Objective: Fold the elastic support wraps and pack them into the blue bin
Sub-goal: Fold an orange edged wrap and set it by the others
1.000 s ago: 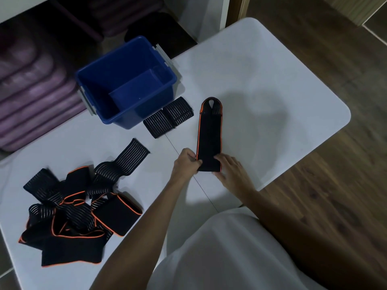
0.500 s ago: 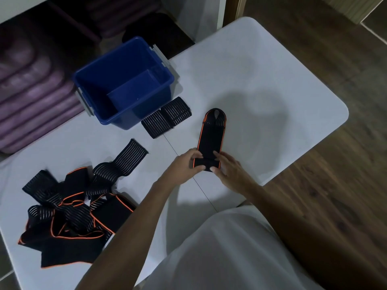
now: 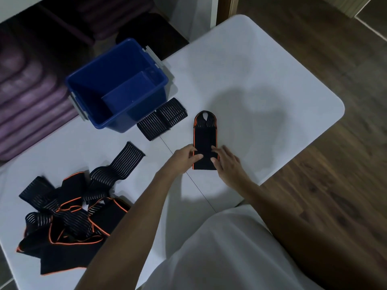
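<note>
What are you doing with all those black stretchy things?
A person is folding a black wrap with orange edges on the white table. Both hands press on its near end: the left hand and the right hand. One folded wrap lies beside the blue bin, which holds none yet. A pile of unfolded wraps waits at the left.

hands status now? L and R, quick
Left hand: open, fingers flat on the near end of the folded wrap, pressing it to the table.
Right hand: open, fingertips pressing the same wrap.

Folded wrap (image 3: 161,122) just before blue bin (image 3: 117,88)
</note>
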